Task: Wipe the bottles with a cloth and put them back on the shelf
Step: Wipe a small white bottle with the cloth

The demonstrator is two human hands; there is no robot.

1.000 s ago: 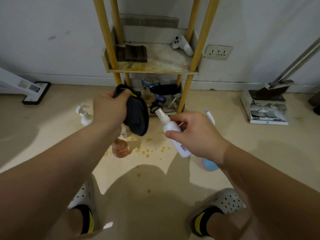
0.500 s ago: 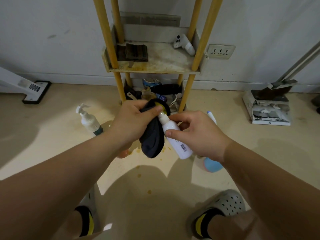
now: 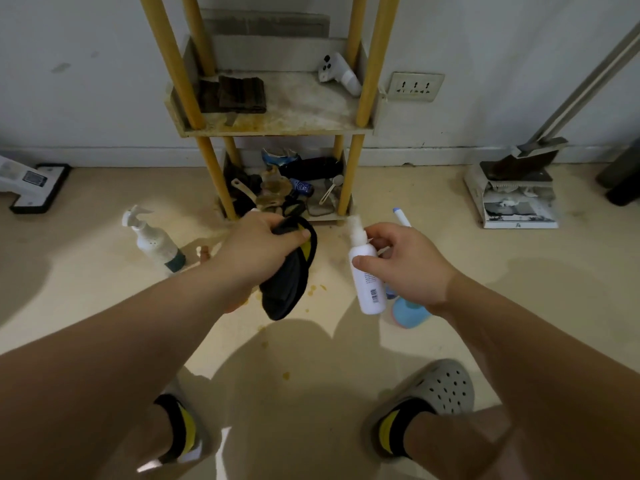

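Right fingers around white bottle

L hand curled tight, knuckles up; R hand curled, thumb pressing.

Home corner: cluttered shelf, dustpan.

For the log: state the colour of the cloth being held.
Cloth: black with a yellow patch; head view.
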